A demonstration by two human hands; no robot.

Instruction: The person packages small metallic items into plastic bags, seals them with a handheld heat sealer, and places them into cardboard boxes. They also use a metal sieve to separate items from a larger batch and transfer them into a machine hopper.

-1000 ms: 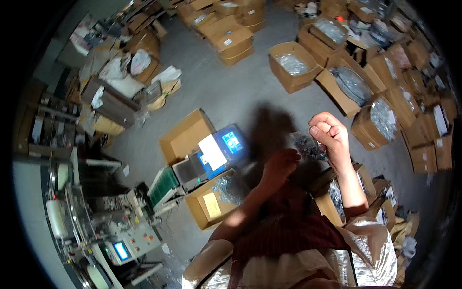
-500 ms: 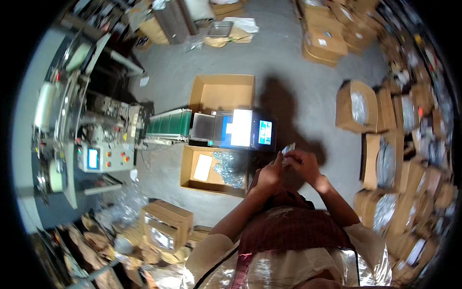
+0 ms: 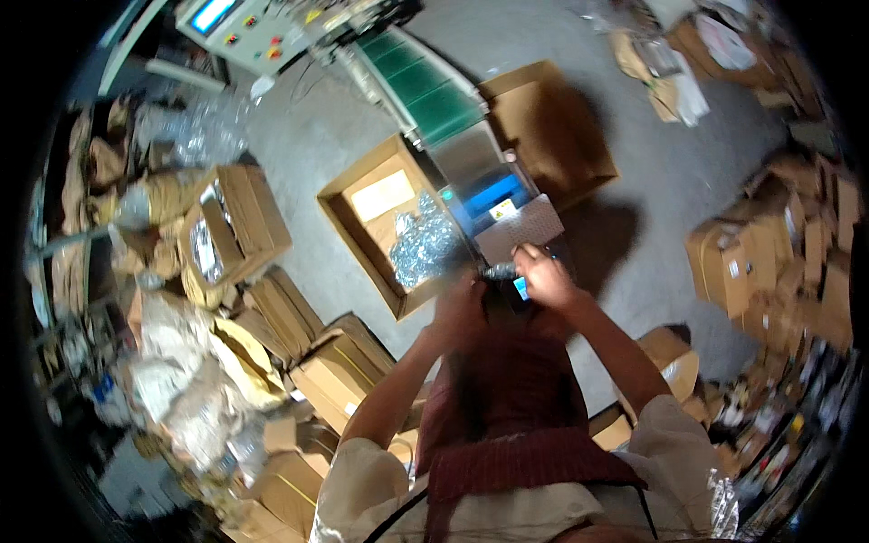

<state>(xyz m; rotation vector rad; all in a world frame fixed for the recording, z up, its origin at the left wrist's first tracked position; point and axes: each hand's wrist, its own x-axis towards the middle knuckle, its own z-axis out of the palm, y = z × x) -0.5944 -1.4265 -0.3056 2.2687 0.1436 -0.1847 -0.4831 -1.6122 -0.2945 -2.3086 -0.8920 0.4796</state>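
"What's in your grip?"

"My right hand (image 3: 543, 274) pinches a small, glossy plastic packet (image 3: 500, 271) near the centre of the frame; my left hand (image 3: 463, 300) is blurred beside it, its hold unclear."

"How far along?"

"Crinkled, shiny packets (image 3: 424, 246) lie heaped in the open, rectangular cardboard carton (image 3: 360, 237), left of centre. Mine's outside it; how many remain, I can't tell."

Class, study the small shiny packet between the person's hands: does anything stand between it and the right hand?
Nothing visible stands between the right hand and the small shiny packet, which shows right by its fingertips. The left hand is close on the packet's other side; blur hides whether it touches.
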